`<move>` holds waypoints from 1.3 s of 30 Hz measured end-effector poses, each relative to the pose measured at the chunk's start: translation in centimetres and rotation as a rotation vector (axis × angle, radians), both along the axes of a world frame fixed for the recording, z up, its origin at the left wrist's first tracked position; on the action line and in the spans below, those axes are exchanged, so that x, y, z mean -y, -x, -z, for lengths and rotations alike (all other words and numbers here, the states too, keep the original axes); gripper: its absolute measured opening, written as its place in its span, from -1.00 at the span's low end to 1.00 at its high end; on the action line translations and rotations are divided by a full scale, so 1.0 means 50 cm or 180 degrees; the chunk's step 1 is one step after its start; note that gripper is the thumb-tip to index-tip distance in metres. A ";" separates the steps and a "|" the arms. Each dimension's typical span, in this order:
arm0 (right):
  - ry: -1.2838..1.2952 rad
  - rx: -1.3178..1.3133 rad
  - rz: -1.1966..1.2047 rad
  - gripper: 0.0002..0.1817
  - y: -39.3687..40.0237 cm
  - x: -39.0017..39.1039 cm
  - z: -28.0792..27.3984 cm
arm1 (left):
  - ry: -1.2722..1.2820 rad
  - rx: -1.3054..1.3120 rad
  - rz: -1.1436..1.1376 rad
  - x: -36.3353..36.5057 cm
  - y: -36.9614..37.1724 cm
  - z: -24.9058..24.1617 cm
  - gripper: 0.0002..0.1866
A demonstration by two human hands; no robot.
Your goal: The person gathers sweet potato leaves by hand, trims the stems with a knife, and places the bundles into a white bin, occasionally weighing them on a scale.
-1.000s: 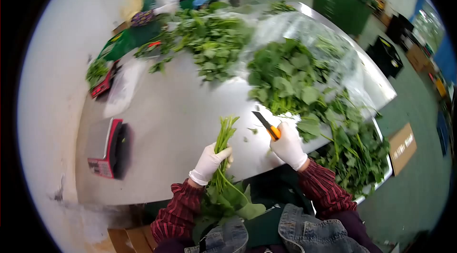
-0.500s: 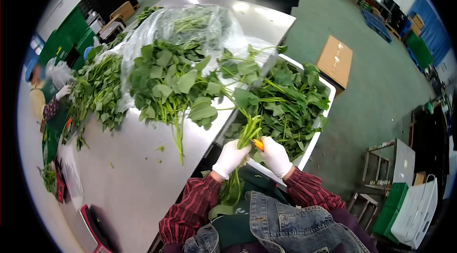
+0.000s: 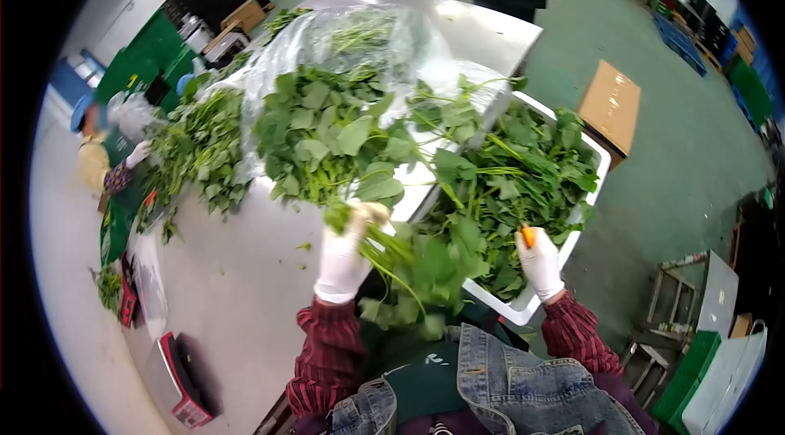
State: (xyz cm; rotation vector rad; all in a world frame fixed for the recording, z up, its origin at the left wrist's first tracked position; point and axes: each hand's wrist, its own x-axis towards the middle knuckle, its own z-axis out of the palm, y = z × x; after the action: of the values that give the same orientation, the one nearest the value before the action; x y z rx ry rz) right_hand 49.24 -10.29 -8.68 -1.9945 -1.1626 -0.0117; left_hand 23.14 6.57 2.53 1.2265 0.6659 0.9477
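My left hand (image 3: 342, 259), in a white glove, is closed around the stems of a bunch of leafy greens (image 3: 437, 259). The bunch lies on its side in the air, leaves to the right, blurred by motion. In my gloved right hand (image 3: 540, 267) is a small orange tool (image 3: 528, 236); its working end is hard to make out. That hand is over the right edge of a white bin (image 3: 603, 165) filled with loose leafy stems (image 3: 523, 181). On the metal table (image 3: 245, 271) in front of my left hand lies a heap of the same greens (image 3: 327, 132).
Clear plastic sheeting (image 3: 425, 47) partly covers the heap. At the far left another person (image 3: 102, 157) handles greens. Red-and-black devices (image 3: 186, 382) sit on the table's left side. A cardboard box (image 3: 612, 108) stands beyond the bin, and a metal step stand (image 3: 683, 296) is at right.
My hands have moved apart. The left has swung the bunch left and turned it sideways; the right, with the orange tool, has moved right over the bin's edge. The view has shifted slightly.
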 end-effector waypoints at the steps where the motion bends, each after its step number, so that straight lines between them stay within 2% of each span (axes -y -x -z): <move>1: -0.0082 -0.0016 0.0017 -0.81 -0.003 -0.006 -0.003 | 0.0348 0.0597 -0.0187 -0.021 0.048 -0.004 -0.73; 2: -0.0073 -0.0053 0.0044 -0.80 -0.006 -0.011 -0.004 | 0.0760 0.1277 -0.0617 -0.031 0.091 -0.014 -0.72; 5: -0.0017 -0.0163 -0.0089 -0.77 -0.009 -0.023 -0.003 | 0.0837 0.1964 -0.1787 -0.077 0.258 0.004 -0.76; 6: 0.0091 -0.0174 -0.0080 -0.76 -0.005 -0.029 0.002 | 0.0739 0.1959 -0.1924 -0.096 0.330 0.035 -0.76; 7: 0.0186 -0.0242 -0.0130 -0.76 0.005 -0.033 -0.008 | 0.0232 0.1339 -0.2106 -0.113 0.407 0.071 -0.77; 8: 0.0228 -0.0277 -0.0164 -0.76 0.013 -0.039 -0.005 | -0.0238 0.0696 -0.2272 -0.114 0.472 0.081 -0.77; 9: 0.0373 -0.0403 -0.0201 -0.75 0.025 -0.046 -0.019 | -0.0293 0.0681 -0.2405 -0.105 0.518 0.063 -0.77; 11: 0.0415 -0.0362 -0.0359 -0.76 0.039 -0.060 -0.012 | 0.0449 0.2345 -0.3187 -0.091 0.597 0.028 -0.77; 12: 0.0447 -0.0332 -0.0448 -0.77 0.048 -0.067 -0.013 | 0.0205 0.2166 -0.3523 -0.078 0.631 -0.005 -0.73; 13: 0.0486 -0.0298 -0.0517 -0.78 0.055 -0.073 -0.015 | -0.0229 0.1508 -0.4078 -0.072 0.679 -0.027 -0.70; 14: 0.0487 -0.0283 -0.0638 -0.79 0.059 -0.078 -0.014 | -0.0683 0.0770 -0.4971 -0.066 0.683 -0.079 -0.72; 15: 0.0624 -0.0215 -0.0656 -0.79 0.061 -0.084 -0.010 | -0.1549 0.0449 -0.5403 -0.080 0.728 -0.097 -0.80; 17: 0.0600 -0.0143 -0.0804 -0.79 0.073 -0.094 -0.025 | -0.2576 -0.1410 -0.5722 -0.104 0.846 -0.098 -0.85; 19: 0.0663 -0.0146 -0.0817 -0.79 0.084 -0.100 -0.044 | -0.3503 -0.3706 -0.5687 -0.123 0.883 -0.100 -0.87; 20: 0.0741 -0.0161 -0.0806 -0.79 0.088 -0.102 -0.051 | -0.3401 -0.4834 -0.5441 -0.130 0.879 -0.098 -0.76; 21: 0.0746 -0.0146 -0.0810 -0.79 0.090 -0.103 -0.057 | -0.3349 -0.5246 -0.5346 -0.146 0.872 -0.074 -0.70; 23: 0.0785 -0.0220 -0.0756 -0.78 0.094 -0.104 -0.065 | -0.2911 -0.5067 -0.4627 -0.191 0.876 -0.014 -0.70; 25: 0.0713 -0.0262 -0.0761 -0.76 0.095 -0.104 -0.074 | -0.1890 -0.3036 -0.4159 -0.259 0.796 0.090 -0.73; 26: 0.0705 -0.0155 -0.0736 -0.76 0.095 -0.108 -0.078 | -0.1423 -0.1991 -0.3207 -0.268 0.718 0.119 -0.80; 27: 0.0687 -0.0049 -0.0711 -0.76 0.094 -0.114 -0.083 | -0.1110 -0.1643 -0.2789 -0.244 0.602 0.095 -0.83; 28: 0.0685 0.0009 -0.0672 -0.78 0.093 -0.120 -0.088 | -0.0870 -0.1221 -0.2413 -0.189 0.483 0.017 -0.84; 29: 0.0570 -0.0035 -0.0709 -0.79 0.098 -0.129 -0.097 | -0.1197 -0.0547 -0.2125 -0.207 0.443 0.051 -0.86; 30: 0.0529 -0.0059 -0.0719 -0.79 0.105 -0.139 -0.110 | -0.0782 -0.0134 -0.1744 -0.177 0.400 -0.019 -0.85; 31: 0.0482 -0.0082 -0.0734 -0.80 0.114 -0.151 -0.124 | -0.0354 0.0371 -0.1586 -0.176 0.385 -0.047 -0.79; 33: 0.0472 -0.0225 -0.0773 -0.80 0.142 -0.174 -0.151 | -0.0249 0.0899 -0.1237 -0.192 0.408 -0.106 -0.72; 35: 0.0339 -0.0297 -0.0906 -0.80 0.171 -0.185 -0.168 | -0.0529 0.0704 -0.1929 -0.197 0.463 -0.168 -0.70; 36: 0.0298 -0.0276 -0.1071 -0.80 0.196 -0.191 -0.179 | -0.1373 0.0070 -0.2258 -0.213 0.514 -0.182 -0.70; 37: 0.0255 -0.0257 -0.1217 -0.80 0.224 -0.194 -0.188 | -0.1528 -0.0627 -0.2854 -0.206 0.554 -0.218 -0.73; 38: 0.0224 -0.0291 -0.1440 -0.78 0.249 -0.196 -0.185 | -0.1981 0.0028 -0.2906 -0.215 0.575 -0.224 -0.83; 39: 0.0194 -0.0325 -0.1670 -0.75 0.276 -0.200 -0.178 | -0.2878 -0.1328 -0.3288 -0.225 0.636 -0.229 -0.92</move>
State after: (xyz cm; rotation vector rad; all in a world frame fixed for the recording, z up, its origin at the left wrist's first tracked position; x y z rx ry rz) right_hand 35.45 -0.31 0.24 -1.6637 -1.5968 0.3915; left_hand -8.63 17.80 13.99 1.9385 1.3407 2.0126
